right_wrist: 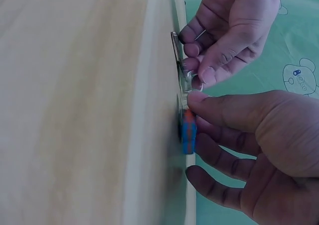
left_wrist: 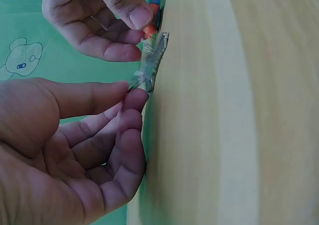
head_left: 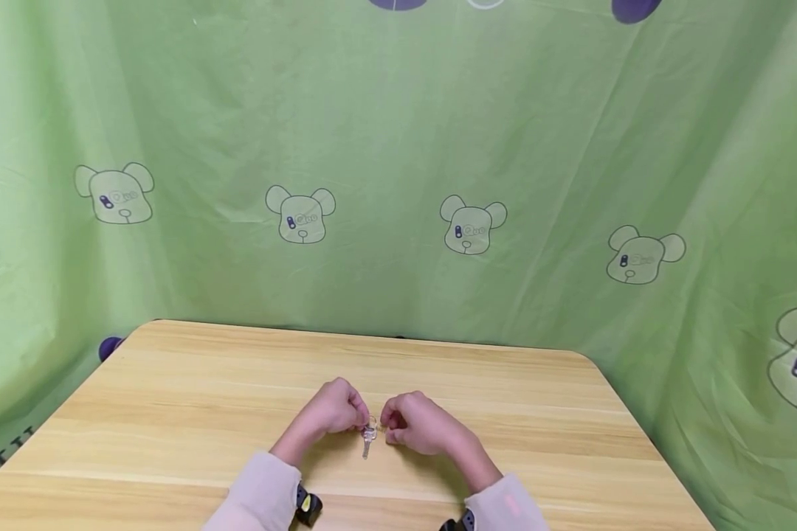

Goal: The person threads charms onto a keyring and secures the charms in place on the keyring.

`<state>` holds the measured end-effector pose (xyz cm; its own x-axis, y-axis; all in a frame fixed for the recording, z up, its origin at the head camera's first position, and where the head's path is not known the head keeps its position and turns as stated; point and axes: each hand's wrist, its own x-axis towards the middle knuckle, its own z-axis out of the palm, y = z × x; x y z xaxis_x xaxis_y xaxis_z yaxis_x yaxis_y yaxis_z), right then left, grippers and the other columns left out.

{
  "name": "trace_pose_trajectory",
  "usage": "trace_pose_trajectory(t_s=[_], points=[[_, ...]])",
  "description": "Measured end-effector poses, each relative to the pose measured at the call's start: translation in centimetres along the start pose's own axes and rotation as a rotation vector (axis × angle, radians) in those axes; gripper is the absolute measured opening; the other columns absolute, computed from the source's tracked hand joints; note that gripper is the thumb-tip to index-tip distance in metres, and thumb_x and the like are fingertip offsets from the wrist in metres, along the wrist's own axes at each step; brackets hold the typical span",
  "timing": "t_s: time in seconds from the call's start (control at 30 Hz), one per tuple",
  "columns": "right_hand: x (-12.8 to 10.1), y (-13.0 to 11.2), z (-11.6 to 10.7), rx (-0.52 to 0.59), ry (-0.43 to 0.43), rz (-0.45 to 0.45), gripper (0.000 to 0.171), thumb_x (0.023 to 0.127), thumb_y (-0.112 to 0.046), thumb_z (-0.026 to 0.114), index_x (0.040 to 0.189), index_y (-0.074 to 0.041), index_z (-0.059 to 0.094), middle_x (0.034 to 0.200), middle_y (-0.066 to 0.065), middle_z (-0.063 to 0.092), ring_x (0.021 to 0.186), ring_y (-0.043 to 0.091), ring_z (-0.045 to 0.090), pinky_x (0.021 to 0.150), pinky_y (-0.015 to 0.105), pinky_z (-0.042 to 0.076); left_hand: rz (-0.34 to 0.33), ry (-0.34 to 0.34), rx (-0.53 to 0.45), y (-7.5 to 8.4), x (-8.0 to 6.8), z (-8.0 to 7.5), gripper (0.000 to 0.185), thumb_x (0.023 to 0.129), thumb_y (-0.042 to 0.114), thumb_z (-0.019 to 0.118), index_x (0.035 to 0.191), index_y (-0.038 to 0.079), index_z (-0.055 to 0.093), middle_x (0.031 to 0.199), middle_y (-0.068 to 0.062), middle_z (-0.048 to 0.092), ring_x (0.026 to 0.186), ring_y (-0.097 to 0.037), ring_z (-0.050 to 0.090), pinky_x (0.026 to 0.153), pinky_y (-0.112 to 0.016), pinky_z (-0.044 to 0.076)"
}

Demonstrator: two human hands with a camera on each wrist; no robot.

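Note:
A small bunch with a silver key [head_left: 367,445] on a metal ring [head_left: 371,425] lies at the middle of the wooden table [head_left: 173,413]. My left hand [head_left: 357,422] pinches the ring from the left between thumb and forefinger [left_wrist: 135,98]. From the right, my right hand [head_left: 387,429] pinches the same ring, its thumb [right_wrist: 199,99] pressing on it. An orange-and-blue tag [right_wrist: 188,133] hangs on the ring beside my right fingers; it also shows as the tag [left_wrist: 150,30] under that hand's thumb. The key [left_wrist: 153,60] lies flat on the wood between both hands.
A green cloth with bear prints [head_left: 471,225] hangs behind and around the table. The table's far edge [head_left: 372,335] runs close to the cloth. Both sleeves [head_left: 266,494] and wrist-worn cameras [head_left: 308,507] show at the near edge.

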<state>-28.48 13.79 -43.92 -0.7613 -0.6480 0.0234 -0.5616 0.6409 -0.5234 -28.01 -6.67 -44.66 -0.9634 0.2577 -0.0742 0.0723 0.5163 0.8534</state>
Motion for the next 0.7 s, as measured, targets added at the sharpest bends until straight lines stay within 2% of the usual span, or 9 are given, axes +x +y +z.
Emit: trace_pose_trajectory(t_s=[0.3, 0.5, 0.6, 0.7], points=[[-0.3, 0.0, -0.5, 0.009, 0.004, 0.014, 0.013, 0.087, -0.001, 0.079, 0.097, -0.004, 0.071, 0.079, -0.006, 0.063, 0.071, 0.003, 0.055, 0.069, 0.022, 0.051, 0.025, 0.019, 0.061, 0.2, 0.3, 0.2, 0.010, 0.083, -0.005, 0.076, 0.077, 0.003, 0.074, 0.070, -0.004, 0.068, 0.062, -0.015, 0.056, 0.056, -0.025, 0.046], [-0.5, 0.1, -1.0, -0.001, 0.015, 0.021, 0.011, 0.092, -0.004, 0.075, 0.102, -0.001, 0.071, 0.078, -0.005, 0.064, 0.068, 0.004, 0.056, 0.068, 0.023, 0.051, 0.047, 0.026, 0.082, 0.3, 0.4, 0.2, 0.009, 0.083, -0.001, 0.076, 0.077, 0.004, 0.075, 0.072, -0.002, 0.067, 0.064, -0.016, 0.055, 0.058, -0.027, 0.045], [-0.3, 0.2, -1.4, -0.049, 0.059, 0.017, 0.014, 0.095, -0.008, 0.071, 0.106, 0.001, 0.070, 0.081, -0.003, 0.064, 0.072, 0.007, 0.058, 0.070, 0.027, 0.052, 0.078, 0.036, 0.086, 0.4, 0.5, 0.1, 0.007, 0.087, 0.002, 0.074, 0.080, 0.004, 0.075, 0.074, -0.001, 0.067, 0.064, -0.016, 0.055, 0.057, -0.028, 0.045], [-0.1, 0.2, -1.7, -0.131, 0.151, 0.017, 0.021, 0.099, -0.015, 0.068, 0.113, 0.000, 0.069, 0.095, 0.004, 0.066, 0.088, 0.017, 0.062, 0.081, 0.036, 0.055, 0.145, 0.076, 0.117, 0.6, 0.9, 0.0, 0.008, 0.093, 0.008, 0.071, 0.088, 0.003, 0.074, 0.078, -0.002, 0.068, 0.066, -0.015, 0.057, 0.060, -0.029, 0.049]])
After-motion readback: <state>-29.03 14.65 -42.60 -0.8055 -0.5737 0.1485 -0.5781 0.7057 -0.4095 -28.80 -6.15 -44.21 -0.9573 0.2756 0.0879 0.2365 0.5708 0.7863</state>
